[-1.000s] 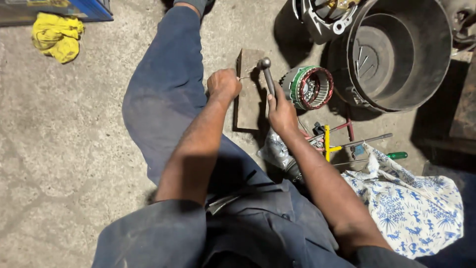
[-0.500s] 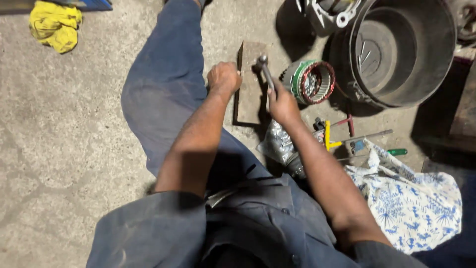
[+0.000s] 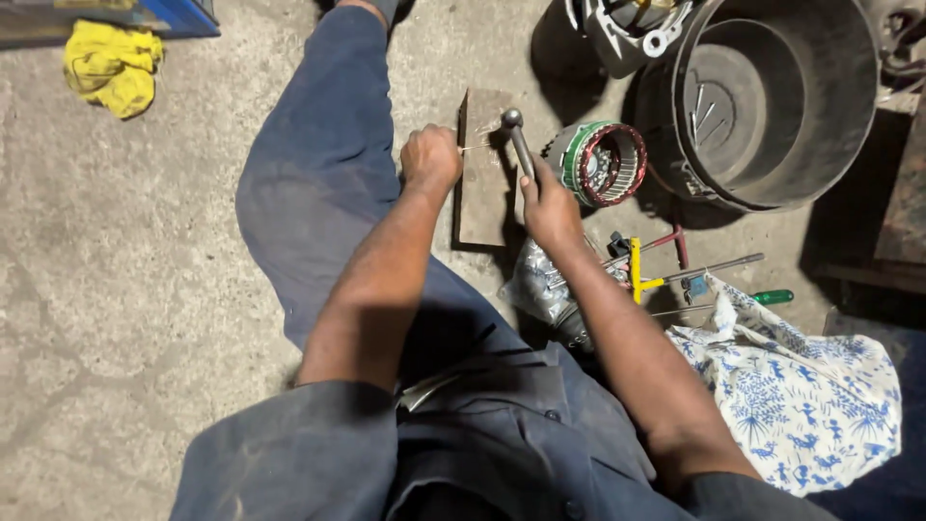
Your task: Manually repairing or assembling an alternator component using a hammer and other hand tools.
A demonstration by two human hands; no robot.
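a small hammer (image 3: 515, 135) is gripped by the right hand (image 3: 550, 207), fingers closed around the handle, with the metal head held over the upper part of a flat wooden block (image 3: 482, 178). the block lies on the concrete floor (image 3: 125, 289), just beside the person's blue-trousered leg (image 3: 318, 174). the left hand (image 3: 430, 157) is closed in a pinch on a thin wire-like piece (image 3: 475, 148), which is held across the block's upper edge, near the hammer head; what the piece is cannot be told. a round wound coil with a green and red rim (image 3: 600, 162) is seen just right of the hammer. a large dark bucket (image 3: 772, 96) stands beyond it. a screwdriver with a green handle (image 3: 772, 297) and a yellow tool (image 3: 637, 272) lie near a blue-patterned white cloth (image 3: 801, 396). a yellow rag (image 3: 114, 69) lies well apart at upper left.
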